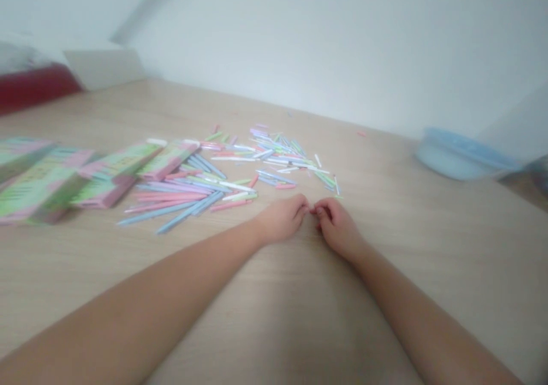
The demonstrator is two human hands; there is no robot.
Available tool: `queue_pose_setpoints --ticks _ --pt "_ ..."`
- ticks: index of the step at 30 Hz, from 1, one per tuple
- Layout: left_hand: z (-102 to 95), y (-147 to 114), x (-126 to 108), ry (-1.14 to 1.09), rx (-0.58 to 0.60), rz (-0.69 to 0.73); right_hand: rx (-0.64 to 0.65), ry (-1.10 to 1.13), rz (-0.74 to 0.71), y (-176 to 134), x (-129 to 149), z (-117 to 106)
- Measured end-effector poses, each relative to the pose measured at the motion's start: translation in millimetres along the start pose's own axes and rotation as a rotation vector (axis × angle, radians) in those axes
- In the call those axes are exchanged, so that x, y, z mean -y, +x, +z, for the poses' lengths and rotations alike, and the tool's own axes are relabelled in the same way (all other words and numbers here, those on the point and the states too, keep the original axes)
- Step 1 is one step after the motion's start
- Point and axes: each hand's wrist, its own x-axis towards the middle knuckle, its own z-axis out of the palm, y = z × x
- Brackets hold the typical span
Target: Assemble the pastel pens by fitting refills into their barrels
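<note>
My left hand (284, 218) and my right hand (338, 225) meet at the fingertips, low over the middle of the wooden table. Both are closed in a pinch. Whatever lies between the fingers is too small and blurred to name. Just beyond them is a loose scatter of thin pastel pen-like pieces (278, 155) in white, blue, green, pink and purple. To the left of my left hand lies a heap of longer pastel pen-like sticks (188, 191), mostly blue and pink.
Several green-and-pink boxes (47, 182) lie at the left, the nearer ones beside the stick heap. A light-blue basin (462, 154) stands at the right near the wall. At the back left are a red object (38, 85) and a pale panel (105, 68).
</note>
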Motion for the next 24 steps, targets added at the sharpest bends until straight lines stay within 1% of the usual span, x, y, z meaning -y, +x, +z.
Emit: queue_pose_setpoints --ticks 3,8,11,13,15,18,21,24 --pt "1.5 -0.6 -0.5 0.060 0.005 -0.003 0.004 0.010 0.044 -3.0 -0.6 0.6" --pt "2.7 -1.5 -1.8 0.126 0.026 -0.005 0.027 -0.004 0.064 -2.7 3.6 -0.6" --pt "2.3 -1.5 -4.8 0.158 0.043 -0.001 0.042 0.002 0.073 6.3 6.3 -3.2" --pt "2.0 -1.7 -7.8 0.176 0.059 0.005 0.046 0.005 0.067 18.7 6.3 -3.9" --pt "1.7 -2.0 -11.0 0.197 0.072 0.006 0.039 0.004 0.048 37.3 4.7 -2.0" --pt "0.9 -3.0 -14.8 0.232 0.094 -0.005 0.003 -0.007 0.019 76.0 1.4 7.4" --pt "-0.4 -3.9 -16.8 0.255 0.136 0.003 -0.053 -0.045 -0.033 122.3 -0.5 24.7" --pt "-1.6 -4.4 -17.8 0.266 0.168 0.031 -0.077 -0.107 -0.112 168.9 -0.3 47.1"
